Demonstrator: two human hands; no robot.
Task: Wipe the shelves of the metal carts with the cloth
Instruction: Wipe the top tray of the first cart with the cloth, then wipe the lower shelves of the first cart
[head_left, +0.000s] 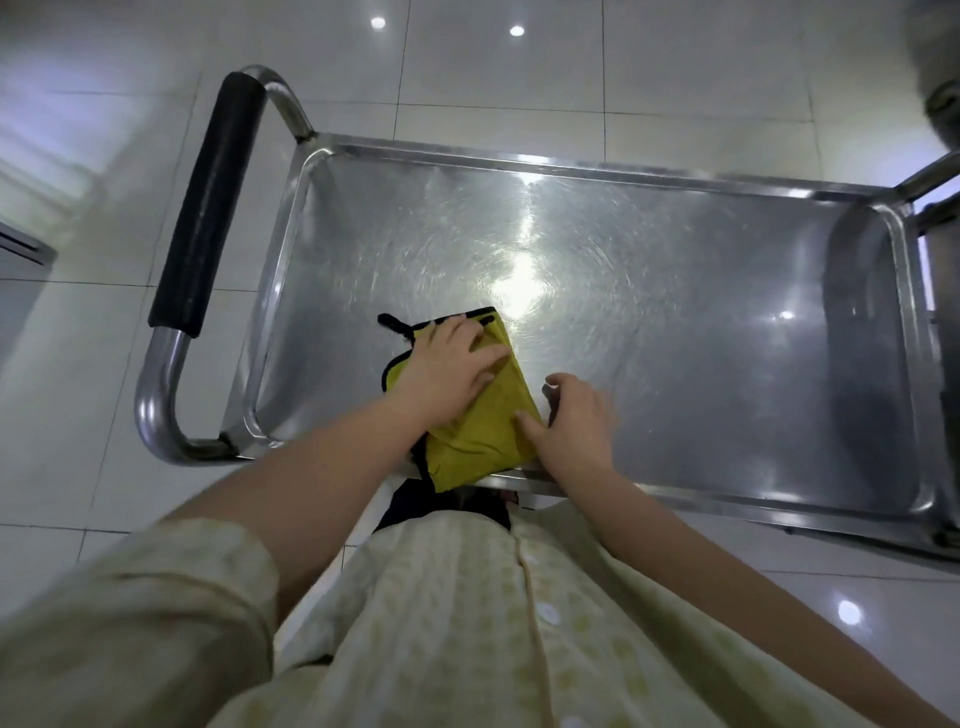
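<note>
Head view looks steeply down past a pale yellow buttoned shirt (441, 623) and a rolled sleeve (156, 597) on the left arm, with both bare forearms reaching forward over the near rim of a metal cart. The left grip (447, 371) is spread open, palm down and fingers straight, pressing flat on the far left part of a folded yellow cloth (483, 436) with black trim. The right grip (571, 421), blurred, is just to the right of the left one and slightly nearer. Its thumb (527, 423) lies on top of the cloth and its fingers curl in at the cloth's right edge, pinching that edge. The cloth lies under and between the two grips, on the near side of the cart's top shelf (701, 312), and its near corner hangs a little over the rim below the wrists. A small black loop (390, 322) sticks out of the cloth just beyond and left of the left grip. Beyond and to the right of both grips the steel shelf spreads out, scuffed with swirl marks and bright with reflected light. Well to the left of the left grip stands the cart's tubular handle, wrapped in a black sleeve (208, 208). Farthest off, all around the cart, is a glossy white tiled floor (78, 364).
</note>
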